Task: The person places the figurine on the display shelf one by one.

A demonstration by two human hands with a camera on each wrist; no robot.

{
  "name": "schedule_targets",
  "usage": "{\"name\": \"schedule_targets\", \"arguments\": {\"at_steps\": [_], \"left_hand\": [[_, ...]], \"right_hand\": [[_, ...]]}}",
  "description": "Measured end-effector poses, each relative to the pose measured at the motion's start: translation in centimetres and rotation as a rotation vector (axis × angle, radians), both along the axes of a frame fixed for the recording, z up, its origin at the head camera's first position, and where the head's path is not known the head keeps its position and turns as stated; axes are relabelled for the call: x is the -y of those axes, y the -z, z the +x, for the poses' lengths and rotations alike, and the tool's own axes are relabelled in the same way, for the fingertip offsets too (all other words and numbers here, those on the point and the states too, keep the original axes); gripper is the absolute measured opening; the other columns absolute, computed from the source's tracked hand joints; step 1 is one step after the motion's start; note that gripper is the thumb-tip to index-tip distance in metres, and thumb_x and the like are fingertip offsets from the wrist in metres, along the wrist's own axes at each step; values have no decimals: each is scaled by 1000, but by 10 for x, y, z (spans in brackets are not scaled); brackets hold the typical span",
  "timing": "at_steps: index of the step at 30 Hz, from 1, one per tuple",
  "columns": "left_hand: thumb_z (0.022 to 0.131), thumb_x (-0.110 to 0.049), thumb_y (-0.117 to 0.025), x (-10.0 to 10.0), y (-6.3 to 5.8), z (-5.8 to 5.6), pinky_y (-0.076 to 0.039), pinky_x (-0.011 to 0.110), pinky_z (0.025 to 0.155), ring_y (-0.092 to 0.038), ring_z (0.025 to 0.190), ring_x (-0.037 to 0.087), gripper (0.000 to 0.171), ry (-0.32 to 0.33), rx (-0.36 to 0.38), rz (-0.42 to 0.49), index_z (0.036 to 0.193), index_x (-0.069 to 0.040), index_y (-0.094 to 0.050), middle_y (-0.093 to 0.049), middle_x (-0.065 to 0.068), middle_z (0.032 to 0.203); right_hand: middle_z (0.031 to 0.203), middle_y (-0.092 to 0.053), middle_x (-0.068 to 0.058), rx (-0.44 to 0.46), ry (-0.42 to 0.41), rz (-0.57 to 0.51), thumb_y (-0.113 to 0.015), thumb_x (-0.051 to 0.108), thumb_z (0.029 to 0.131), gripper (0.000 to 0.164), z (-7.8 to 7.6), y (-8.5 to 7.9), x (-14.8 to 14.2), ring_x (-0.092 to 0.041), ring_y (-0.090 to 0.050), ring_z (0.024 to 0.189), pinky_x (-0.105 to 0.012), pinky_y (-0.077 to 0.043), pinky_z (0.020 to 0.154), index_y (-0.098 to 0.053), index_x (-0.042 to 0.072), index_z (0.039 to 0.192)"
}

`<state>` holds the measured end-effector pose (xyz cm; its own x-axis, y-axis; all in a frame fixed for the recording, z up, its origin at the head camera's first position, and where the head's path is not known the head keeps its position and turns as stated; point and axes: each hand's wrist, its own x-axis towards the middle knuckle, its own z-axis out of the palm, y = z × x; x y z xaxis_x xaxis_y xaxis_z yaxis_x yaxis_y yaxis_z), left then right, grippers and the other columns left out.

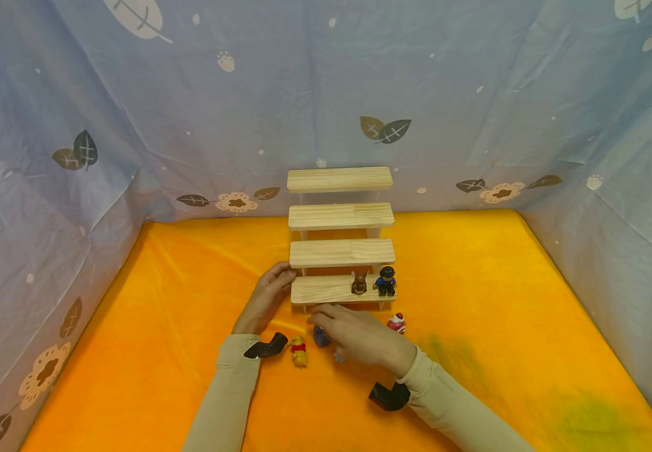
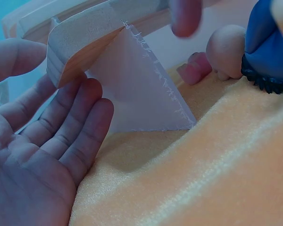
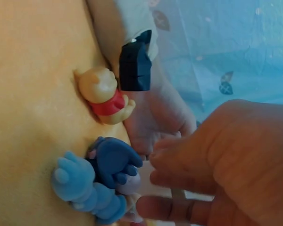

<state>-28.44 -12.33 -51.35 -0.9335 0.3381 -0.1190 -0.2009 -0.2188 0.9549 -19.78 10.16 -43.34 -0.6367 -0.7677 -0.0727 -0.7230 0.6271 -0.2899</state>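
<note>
At the left end of the stepped wooden shelf (image 1: 340, 254), my left hand (image 1: 272, 289) holds the lowest plank, thumb and fingers around its end (image 2: 70, 52). My right hand (image 1: 362, 336) hovers with spread fingers in front of that plank, nothing between them. Beneath it lies a dark blue donkey figure (image 3: 113, 160) with a pale muzzle and black mane, beside a light blue figure (image 3: 78, 181). A yellow bear figure in a red shirt (image 1: 299, 351) lies to their left. On the lowest plank sit a brown eared figure (image 1: 359, 284) and a black-capped figure (image 1: 385, 282).
A pink and white figure (image 1: 396, 323) lies right of my right hand. Orange plush cloth (image 1: 490, 282) covers the surface. Behind the shelf hangs a blue-grey patterned curtain (image 1: 315, 88), with further curtain on both sides.
</note>
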Motion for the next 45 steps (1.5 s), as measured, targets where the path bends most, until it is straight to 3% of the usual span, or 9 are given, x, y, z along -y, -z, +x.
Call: {"name": "schedule_targets", "arguments": {"at_steps": [7, 13, 17, 24, 31, 37, 45], "left_hand": [[105, -22, -55, -1, 1, 0, -45, 29, 105, -56, 119, 17, 33, 5, -5, -2, 133, -5, -53, -55, 10, 133], [105, -23, -56, -1, -1, 1, -45, 29, 106, -56, 119, 16, 32, 2, -4, -1, 131, -7, -55, -56, 6, 130], [104, -24, -56, -1, -2, 1, -43, 31, 108, -56, 120, 16, 33, 10, -7, -5, 132, -6, -54, -55, 8, 132], [105, -23, -56, -1, 1, 1, -45, 27, 105, -57, 118, 15, 30, 9, -11, -3, 130, -7, -54, -55, 10, 130], [105, -22, -55, -1, 2, 0, -45, 28, 104, -56, 118, 15, 30, 2, -1, -2, 130, -6, -54, -52, 14, 137], [105, -23, -55, -1, -1, 1, -45, 29, 104, -56, 119, 16, 31, 8, -11, -14, 131, -7, -54, -53, 12, 136], [105, -25, -56, 1, -2, 1, -45, 29, 106, -56, 120, 17, 33, 11, -20, -16, 132, -7, -54, -53, 12, 136]], "right_hand": [[137, -59, -1, -9, -13, 49, -86, 11, 80, 62, 1, 7, 2, -18, -57, 125, -31, -52, 103, -59, 15, 136], [127, -61, 0, -39, -1, 55, -85, 12, 82, 52, 2, 11, 3, -17, -58, 115, -30, -55, 94, -63, 17, 129], [131, -59, -2, -35, 15, 66, -84, 14, 83, 53, 2, 13, 3, -19, -57, 118, -32, -55, 93, -62, 18, 131], [123, -61, -2, -40, 32, 65, -83, 11, 83, 54, 3, 15, 3, -19, -61, 115, -34, -55, 96, -60, 15, 132], [118, -61, -1, -64, 26, 49, -87, 13, 80, 55, 1, 15, 2, -16, -60, 109, -30, -56, 89, -63, 16, 129], [117, -61, -1, -29, 25, 12, -86, 11, 80, 54, 1, 15, 0, -17, -61, 109, -33, -56, 88, -58, 17, 126], [114, -59, 1, -6, 24, -8, -84, 11, 82, 53, -2, 15, -2, -14, -59, 100, -28, -54, 78, -58, 18, 127]]}}
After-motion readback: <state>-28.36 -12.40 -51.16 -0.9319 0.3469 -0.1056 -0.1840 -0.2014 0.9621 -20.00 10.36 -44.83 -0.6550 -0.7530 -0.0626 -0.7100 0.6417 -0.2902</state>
